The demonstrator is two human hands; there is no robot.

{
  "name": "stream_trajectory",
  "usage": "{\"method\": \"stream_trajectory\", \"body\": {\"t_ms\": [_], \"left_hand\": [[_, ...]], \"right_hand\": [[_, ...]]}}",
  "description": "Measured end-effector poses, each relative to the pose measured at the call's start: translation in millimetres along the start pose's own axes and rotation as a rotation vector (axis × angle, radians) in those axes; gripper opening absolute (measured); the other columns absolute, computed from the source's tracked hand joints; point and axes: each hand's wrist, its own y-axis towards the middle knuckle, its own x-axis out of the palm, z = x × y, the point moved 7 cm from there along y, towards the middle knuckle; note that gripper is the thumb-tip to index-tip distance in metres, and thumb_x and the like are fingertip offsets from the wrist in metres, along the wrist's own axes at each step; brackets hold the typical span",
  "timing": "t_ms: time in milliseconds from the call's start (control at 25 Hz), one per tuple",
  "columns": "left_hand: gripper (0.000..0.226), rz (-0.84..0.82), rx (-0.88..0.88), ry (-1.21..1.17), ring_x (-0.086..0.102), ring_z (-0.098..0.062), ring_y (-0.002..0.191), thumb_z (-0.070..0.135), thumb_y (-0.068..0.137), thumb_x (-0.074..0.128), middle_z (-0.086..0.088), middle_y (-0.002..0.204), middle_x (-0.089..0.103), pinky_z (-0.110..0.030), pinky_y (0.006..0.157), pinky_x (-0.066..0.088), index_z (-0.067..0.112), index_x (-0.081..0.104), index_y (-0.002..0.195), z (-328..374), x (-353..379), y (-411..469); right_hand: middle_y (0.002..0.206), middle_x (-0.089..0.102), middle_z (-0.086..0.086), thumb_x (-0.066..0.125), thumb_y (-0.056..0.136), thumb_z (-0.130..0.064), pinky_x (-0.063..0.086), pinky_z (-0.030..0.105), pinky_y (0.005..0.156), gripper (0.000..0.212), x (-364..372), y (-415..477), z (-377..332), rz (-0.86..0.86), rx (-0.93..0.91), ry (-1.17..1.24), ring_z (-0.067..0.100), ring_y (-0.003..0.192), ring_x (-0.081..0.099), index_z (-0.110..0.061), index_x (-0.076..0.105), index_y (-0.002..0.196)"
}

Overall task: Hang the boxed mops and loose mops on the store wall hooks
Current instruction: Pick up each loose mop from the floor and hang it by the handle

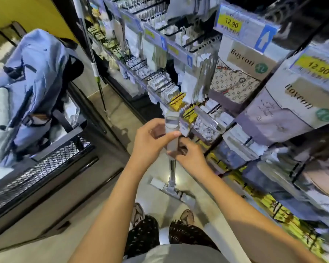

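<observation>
Right now your left hand (152, 137) is curled round the top of the mop's grey handle grip (172, 136), thumb tip pressed against its side. Your right hand (190, 158) sits just below, fingers pinching the lower end of the same grip. You hold the loose mop (172, 168) upright in front of you: its chrome pole runs straight down to the flat mop head (171, 188), which rests on the floor (122, 196) just ahead of your feet. The hanging loop (171, 121) at the handle's top is close beside a small label (185, 128) on the wall display. Whether they touch, you cannot tell. Boycon packs (235, 80) hang to the right under yellow 12.90 price tags (230, 24). A second mop pole (95, 69) leans at the display's far end, and a blue bag (36, 73) sits in the mesh cart (46, 164) on your left.
</observation>
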Motion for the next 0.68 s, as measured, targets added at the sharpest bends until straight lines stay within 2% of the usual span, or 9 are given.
{"method": "stream_trajectory", "body": {"t_ms": [80,160,240,280,400,520,600,680], "left_hand": [[0.019,0.067,0.004,-0.03,0.069,-0.008,0.086,0.001,0.079,0.074,-0.004,0.092,0.074,-0.02,0.075,0.053,0.015,0.07,0.09,-1.6,-18.2,-19.4],[0.018,0.119,0.008,-0.048,0.069,-0.003,0.082,0.001,0.078,0.075,0.005,0.086,0.075,-0.017,0.073,0.052,0.014,0.07,0.09,4.8,-33.9,-40.9],[0.017,0.186,0.053,-0.048,0.067,0.004,0.077,0.004,0.076,0.077,0.015,0.079,0.074,-0.014,0.071,0.05,0.013,0.07,0.089,19.6,-60.3,-70.5],[0.018,0.235,0.08,-0.055,0.068,0.001,0.08,0.01,0.074,0.08,0.014,0.081,0.075,-0.018,0.073,0.053,0.014,0.071,0.089,29.1,-76.9,-87.6],[0.018,0.41,0.137,-0.066,0.071,-0.021,0.091,0.025,0.071,0.079,-0.003,0.092,0.076,-0.042,0.085,0.057,0.022,0.072,0.087,50.5,-136.9,-146.8],[0.014,0.567,0.171,-0.09,0.069,-0.036,0.091,0.032,0.07,0.079,-0.015,0.092,0.074,-0.052,0.085,0.054,0.028,0.07,0.08,66.8,-192.7,-212.9],[0.013,0.655,0.206,-0.099,0.07,-0.033,0.09,0.036,0.068,0.078,-0.011,0.091,0.075,-0.049,0.083,0.056,0.031,0.071,0.079,77.2,-229.4,-266.5],[0.016,0.724,0.249,-0.098,0.072,-0.021,0.085,0.033,0.068,0.082,-0.001,0.086,0.076,-0.037,0.078,0.058,0.031,0.07,0.078,84.4,-259.3,-321.3]], "right_hand": [[0.097,0.07,0.011,0.078,0.081,-0.019,0.054,0.033,0.079,0.028,14.2,-11.6,-7.0,-0.016,-0.019,-0.022,0.019,0.09,0.067,-0.003,0.066,0.101],[0.098,0.07,0.01,0.079,0.079,-0.016,0.056,0.035,0.081,0.027,29.2,-23.4,-18.6,-0.042,-0.046,-0.018,0.018,0.09,0.068,-0.004,0.067,0.101],[0.096,0.07,0.008,0.081,0.077,-0.014,0.056,0.043,0.083,0.027,50.0,-39.5,-41.6,-0.069,-0.122,-0.052,0.021,0.09,0.068,-0.005,0.068,0.099],[0.093,0.069,0.005,0.082,0.076,-0.013,0.056,0.045,0.083,0.025,61.9,-49.2,-55.8,-0.089,-0.177,-0.064,0.021,0.089,0.068,-0.007,0.069,0.097],[0.088,0.065,-0.004,0.08,0.077,-0.015,0.054,0.046,0.083,0.021,108.2,-87.1,-108.8,-0.215,-0.361,-0.11,0.019,0.086,0.064,-0.016,0.07,0.095],[0.095,0.065,0.008,0.078,0.078,-0.019,0.051,0.05,0.083,0.026,159.7,-134.7,-158.8,-0.345,-0.512,-0.181,0.028,0.091,0.062,-0.008,0.07,0.1],[0.098,0.066,0.015,0.078,0.079,-0.018,0.05,0.051,0.083,0.032,199.4,-176.3,-184.0,-0.429,-0.582,-0.223,0.031,0.092,0.063,-0.003,0.07,0.106],[0.095,0.065,0.016,0.077,0.077,-0.022,0.05,0.054,0.081,0.035,236.4,-220.9,-200.1,-0.511,-0.634,-0.204,0.033,0.09,0.064,-0.003,0.07,0.106]]}}
